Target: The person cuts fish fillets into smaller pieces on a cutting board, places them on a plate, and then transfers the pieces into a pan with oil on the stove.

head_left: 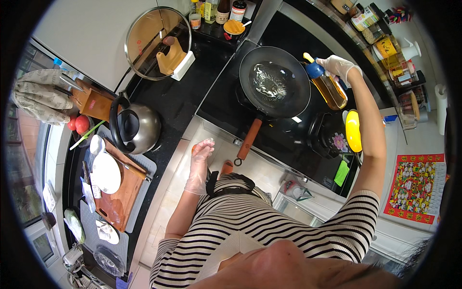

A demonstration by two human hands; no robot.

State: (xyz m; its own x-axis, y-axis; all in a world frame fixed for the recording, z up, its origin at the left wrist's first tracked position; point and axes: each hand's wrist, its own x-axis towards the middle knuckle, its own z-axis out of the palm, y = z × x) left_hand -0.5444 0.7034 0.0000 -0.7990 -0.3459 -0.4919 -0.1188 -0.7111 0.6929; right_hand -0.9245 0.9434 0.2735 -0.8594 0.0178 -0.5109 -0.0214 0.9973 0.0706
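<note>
Currently, the gloved right hand (340, 66) grasps a blue-capped oil bottle (330, 90) right of the wok (297, 70), which contains clear liquid (269, 84); the gloved left hand (201, 153), below-left of the wok, shows curled fingers, contents indeterminable

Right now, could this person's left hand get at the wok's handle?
Probably yes: the left hand is near the handle, with nothing visible between them; the right hand, holding the bottle, is off to the right of the wok.

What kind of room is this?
It looks like a kitchen, probably in a home: there's a wok on a black stove, a metal kettle and a wooden cutting board.
</note>
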